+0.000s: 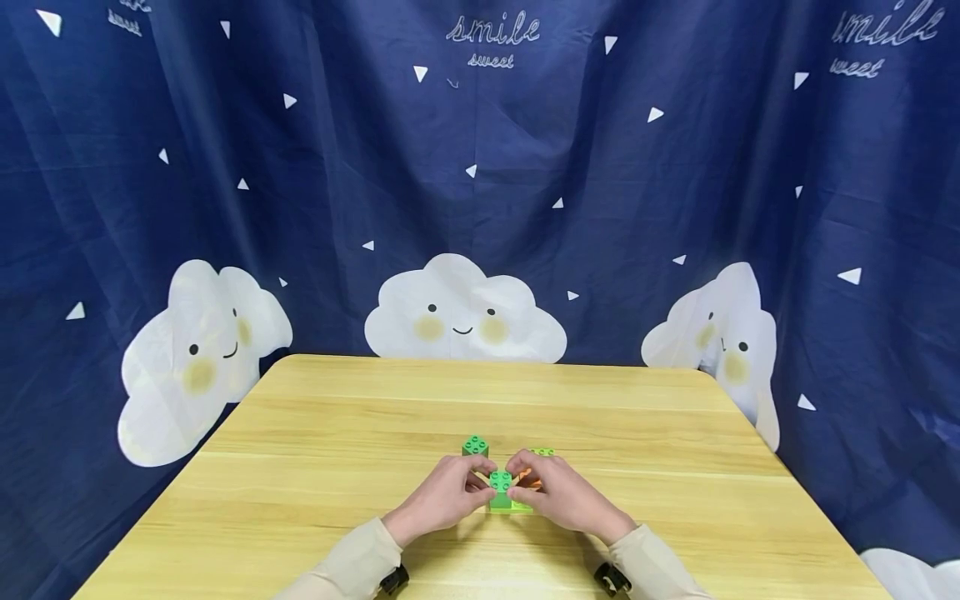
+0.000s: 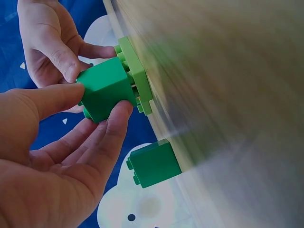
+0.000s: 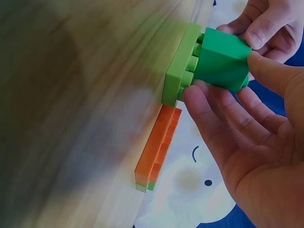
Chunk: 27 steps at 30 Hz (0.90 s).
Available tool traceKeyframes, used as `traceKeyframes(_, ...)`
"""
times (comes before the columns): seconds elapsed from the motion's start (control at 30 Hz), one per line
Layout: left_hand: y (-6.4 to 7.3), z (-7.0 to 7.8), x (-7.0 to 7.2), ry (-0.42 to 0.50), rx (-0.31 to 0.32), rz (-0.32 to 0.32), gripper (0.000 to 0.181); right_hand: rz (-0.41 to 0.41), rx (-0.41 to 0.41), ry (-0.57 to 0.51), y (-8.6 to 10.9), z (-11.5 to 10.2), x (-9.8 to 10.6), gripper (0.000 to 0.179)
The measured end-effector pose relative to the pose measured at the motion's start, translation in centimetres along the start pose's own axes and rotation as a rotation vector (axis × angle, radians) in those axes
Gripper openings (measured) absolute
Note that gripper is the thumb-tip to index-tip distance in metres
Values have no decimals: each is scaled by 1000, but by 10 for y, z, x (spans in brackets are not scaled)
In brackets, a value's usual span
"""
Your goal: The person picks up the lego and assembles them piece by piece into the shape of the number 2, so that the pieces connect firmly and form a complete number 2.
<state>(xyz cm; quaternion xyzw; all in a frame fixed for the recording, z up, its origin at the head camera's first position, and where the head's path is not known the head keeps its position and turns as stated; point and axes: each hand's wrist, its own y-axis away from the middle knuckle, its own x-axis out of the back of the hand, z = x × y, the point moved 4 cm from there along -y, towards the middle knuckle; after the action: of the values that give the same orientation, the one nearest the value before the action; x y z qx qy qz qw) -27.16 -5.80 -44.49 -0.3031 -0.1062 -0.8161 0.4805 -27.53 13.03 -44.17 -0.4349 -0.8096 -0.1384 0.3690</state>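
A bright green block [image 1: 501, 492] with studs on top is between the two hands, at the front middle of the table. My left hand [image 1: 447, 493] pinches it from the left, thumb on the near side and fingers on the far side. From the right, my right hand [image 1: 562, 497] holds the same block between thumb and fingers. Beneath it lies a flat light green plate [image 3: 180, 66], its studs partly showing next to the block. Whether the block is fully pressed onto those studs, I cannot tell.
Another green block [image 2: 154, 164] stands on the wooden table [image 1: 337, 450], just beyond the left hand. An orange brick [image 3: 156, 142] lies beyond the plate, with a light green piece [image 1: 543, 452] at its far end. A dark blue curtain [image 1: 480, 167] hangs behind the table.
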Motion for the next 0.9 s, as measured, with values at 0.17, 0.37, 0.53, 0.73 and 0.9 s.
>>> traceKeyframes(0.17, 0, -1, 0, 7, 10, -1, 35, -4, -5, 1, 0, 0, 0, 17)
traceKeyframes(0.37, 1, -2, 1, 10, 14, -5, 36, 1, -5, 7, 1, 1, -1, 16)
traceKeyframes(0.53, 2, -1, 1, 1, 11, -14, 36, 0, -1, -1, 1, 2, -2, 15)
traceKeyframes(0.73, 1, -1, 1, -9, 11, -12, 36, -1, -7, -10, 1, 1, -1, 14)
traceKeyframes(0.9, 0, -2, 0, -15, 11, -13, 36, 1, -11, -8, 2, 0, -1, 14)
